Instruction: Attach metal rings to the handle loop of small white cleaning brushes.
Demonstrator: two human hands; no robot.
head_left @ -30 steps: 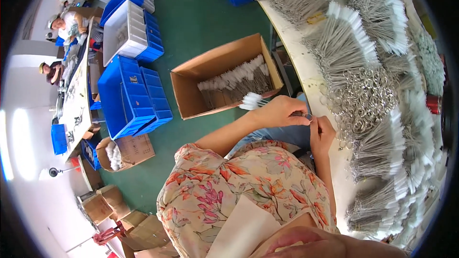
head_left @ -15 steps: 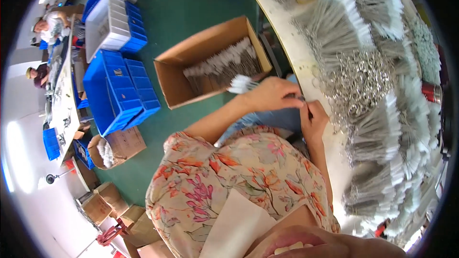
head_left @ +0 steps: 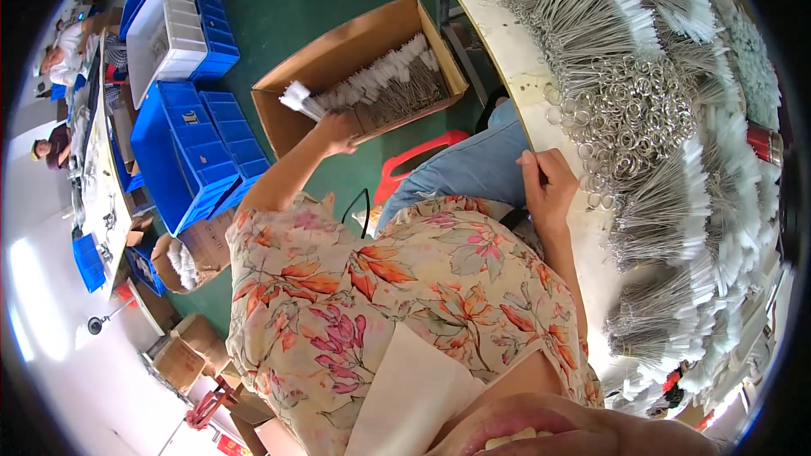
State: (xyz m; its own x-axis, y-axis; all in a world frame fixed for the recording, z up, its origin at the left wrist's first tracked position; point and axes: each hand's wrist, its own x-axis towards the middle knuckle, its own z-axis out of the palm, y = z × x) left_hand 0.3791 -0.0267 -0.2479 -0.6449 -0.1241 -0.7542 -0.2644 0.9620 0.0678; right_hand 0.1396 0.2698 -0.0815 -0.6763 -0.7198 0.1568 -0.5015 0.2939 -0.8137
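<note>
My left hand [head_left: 338, 131] is closed around a small bunch of wire-stemmed brushes [head_left: 297, 97] with white bristle heads. It is over the near side of an open cardboard box [head_left: 296, 67], where many similar brushes [head_left: 393, 76] lie in rows. At the table's edge, my right hand [head_left: 549, 190] is curled with thumb and fingers together; whether anything small is in them is hidden. Just beyond it on the table lies a heap of shiny metal rings [head_left: 638, 105], between bundles of the same wire brushes [head_left: 655, 211].
More brush bundles [head_left: 583, 8] cover the pale table [head_left: 498, 59]. A red stool [head_left: 414, 160] stands beside my leg. Blue bins [head_left: 182, 152] and a white crate [head_left: 173, 34] are stacked at left. Two people sit at a far bench [head_left: 101, 143].
My left hand has left my right hand and moved left to the box, carrying the brushes. My right hand stays by the table edge. My body has leaned left, uncovering the red stool.
</note>
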